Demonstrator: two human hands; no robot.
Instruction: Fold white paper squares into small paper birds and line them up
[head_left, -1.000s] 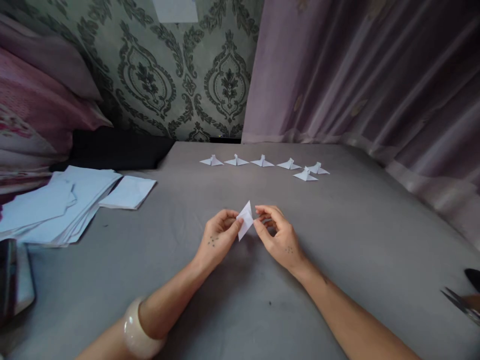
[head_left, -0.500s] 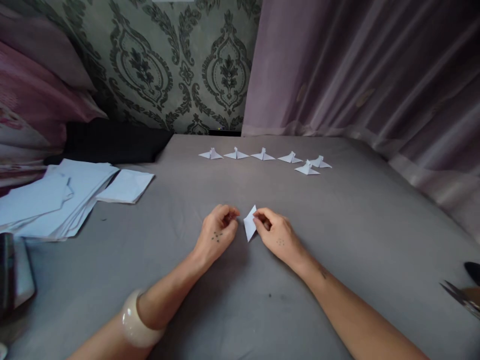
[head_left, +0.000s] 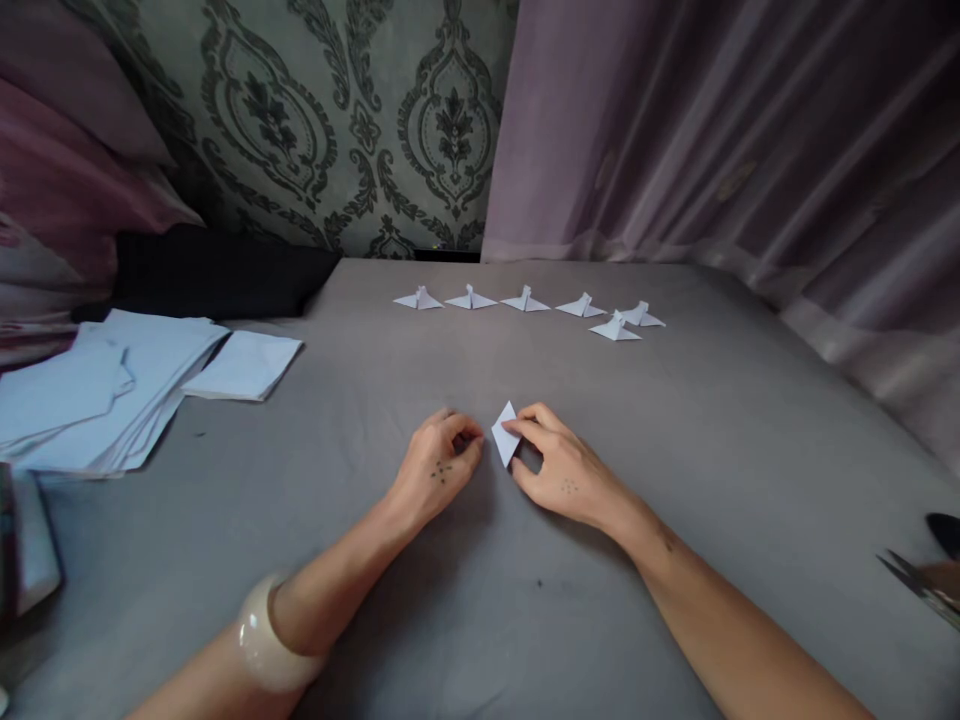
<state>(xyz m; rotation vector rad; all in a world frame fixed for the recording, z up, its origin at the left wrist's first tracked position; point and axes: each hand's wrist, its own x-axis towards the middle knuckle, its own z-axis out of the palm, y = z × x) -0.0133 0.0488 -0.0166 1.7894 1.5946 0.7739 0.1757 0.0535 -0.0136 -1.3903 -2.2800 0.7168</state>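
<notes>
A small white folded paper (head_left: 504,436), diamond-shaped with pointed ends, is above the grey cloth in the middle. My right hand (head_left: 568,468) grips its right side, index finger laid over its face and thumb at the lower edge. Just left of the paper, my left hand (head_left: 442,462) has its fingers curled in with thumb and fingertips together, and nothing shows in them. A narrow gap separates those fingertips from the paper. Farther back, several white folded paper birds (head_left: 526,300) stand in a row, one (head_left: 616,328) of them set nearer to me at the right end.
Loose white paper sheets (head_left: 150,375) lie at the left, with a stack of smaller sheets (head_left: 247,366) beside them. Black cloth (head_left: 217,275) lies behind. Scissors (head_left: 919,590) sit at the far right edge. A purple curtain (head_left: 637,130) hangs at the back right.
The folded paper has turned a little and shows more of its face. My right index finger has stretched out over it, with the thumb lower. My left hand has shifted slightly right.
</notes>
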